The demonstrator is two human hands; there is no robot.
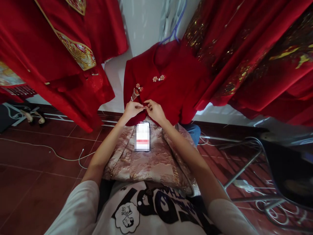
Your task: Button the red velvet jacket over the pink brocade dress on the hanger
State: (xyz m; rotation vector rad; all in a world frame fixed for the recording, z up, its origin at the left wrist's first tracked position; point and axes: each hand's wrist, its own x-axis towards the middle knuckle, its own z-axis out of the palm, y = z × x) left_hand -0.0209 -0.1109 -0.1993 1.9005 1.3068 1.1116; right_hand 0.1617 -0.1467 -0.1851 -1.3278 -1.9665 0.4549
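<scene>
A red long-sleeved garment (171, 88) hangs in front of me, its lower part reaching my lap. Near its lower front edge, my left hand (132, 109) and my right hand (156, 111) meet, fingers pinched on a small beaded clasp (145, 107). Their fingertips partly cover it. Above them, a pair of flower-shaped beaded clasps (158, 78) sits on the garment's chest. A tasselled beaded brooch (135, 93) is on the garment just above my left hand. A phone (142, 137) with a lit, blurred-out screen lies on the shiny patterned cloth (156, 166) over my lap.
Red embroidered garments hang at left (73, 49) and right (234, 65). A purple hanger (174, 32) holds the middle garment. A dark chair with metal legs (244, 166) stands at right. White cables (58, 156) cross the tiled floor, and shoes (40, 119) sit far left.
</scene>
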